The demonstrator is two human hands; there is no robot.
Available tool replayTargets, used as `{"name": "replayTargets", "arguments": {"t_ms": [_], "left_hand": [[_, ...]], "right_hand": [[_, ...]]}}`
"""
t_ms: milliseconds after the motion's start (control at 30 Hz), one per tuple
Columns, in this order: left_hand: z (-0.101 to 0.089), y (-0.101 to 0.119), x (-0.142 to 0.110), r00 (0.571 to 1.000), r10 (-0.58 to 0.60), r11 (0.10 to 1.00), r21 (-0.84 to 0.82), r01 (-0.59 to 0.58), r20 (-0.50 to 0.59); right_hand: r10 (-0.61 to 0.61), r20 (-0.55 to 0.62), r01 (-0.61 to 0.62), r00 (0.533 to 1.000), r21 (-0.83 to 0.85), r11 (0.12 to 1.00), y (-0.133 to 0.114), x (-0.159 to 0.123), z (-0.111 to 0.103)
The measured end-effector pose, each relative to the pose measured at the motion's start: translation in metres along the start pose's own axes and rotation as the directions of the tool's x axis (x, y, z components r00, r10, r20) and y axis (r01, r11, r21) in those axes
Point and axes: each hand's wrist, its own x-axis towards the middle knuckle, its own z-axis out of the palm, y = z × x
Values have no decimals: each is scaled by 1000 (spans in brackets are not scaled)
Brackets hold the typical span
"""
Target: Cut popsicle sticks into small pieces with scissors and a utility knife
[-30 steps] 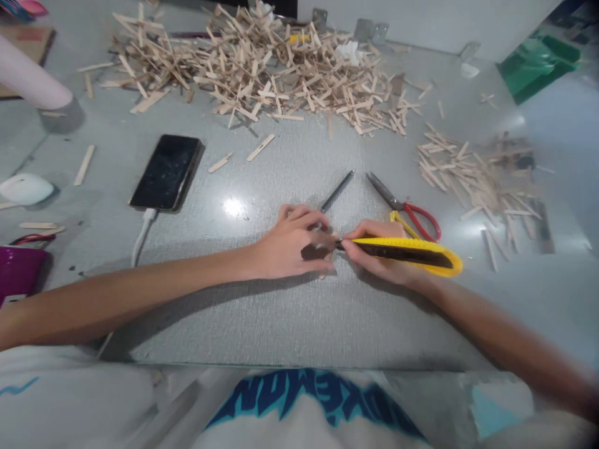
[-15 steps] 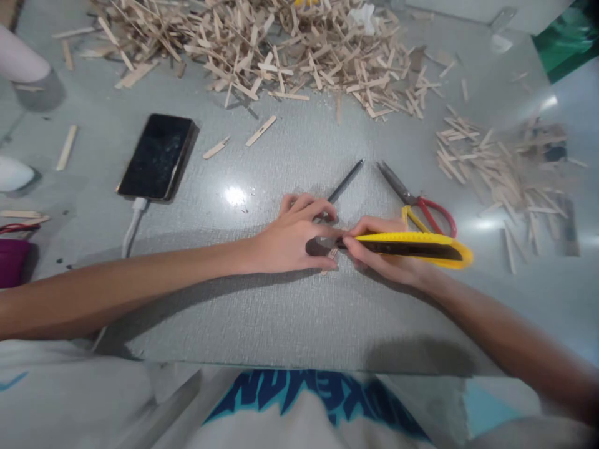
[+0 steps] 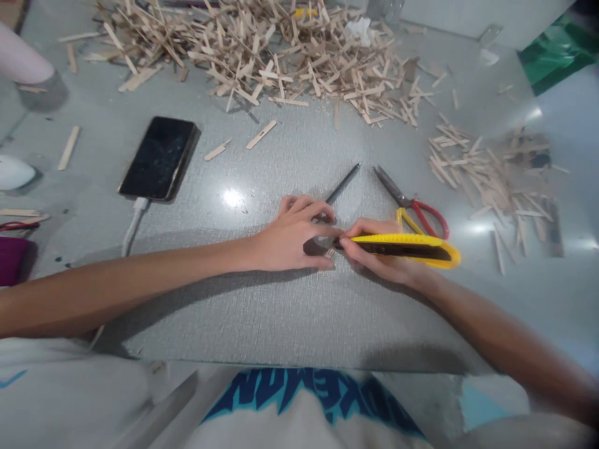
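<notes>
Scoring a small wooden stick piece, that looks like the step in hand, right at the middle of the textured tabletop! Call that piece the centre of the dial. The left hand reaches in from nine o'clock with fingers spread and arched, thumb over the lower end of the wood and index finger beyond it; how hard they press, I cannot tell. In from four o'clock comes the right hand, pinching the yellow-and-black utility knife close to its blade end, handle pointing back towards three. The nose of the knife is right at the wood — but whether the edge actually bites is too small to see.

Out at two o'clock lie the scissors, with red and yellow handles, and beyond them a loose scatter of sticks. Just past twelve, a slim dark pen; at ten, a smartphone on its white cable; up between eleven and twelve, a great heap of craft sticks.

And the next stroke? My judgement: it calls for a firm pin from the left and a short, controlled draw — left index finger well clear of that edge.
</notes>
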Motion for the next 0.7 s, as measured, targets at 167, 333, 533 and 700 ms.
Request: {"name": "replayTargets", "arguments": {"t_ms": [167,333,533,700], "left_hand": [[1,-1,0,1000,4,1000,15,-4,-3],[2,-2,-1,1000,25,999,26,-25,-6],[2,-1,-2,997,80,993,85,-81,16],[0,1,-4,995,78,982,167,-87,55]], "right_hand": [[25,2,-25,1000,-23,999,-6,2,1],[-39,-37,38,999,-27,999,-1,0,5],[-104,-82,97,991,-85,992,9,-1,13],[-140,-68,133,988,-102,986,4,2,12]]}}
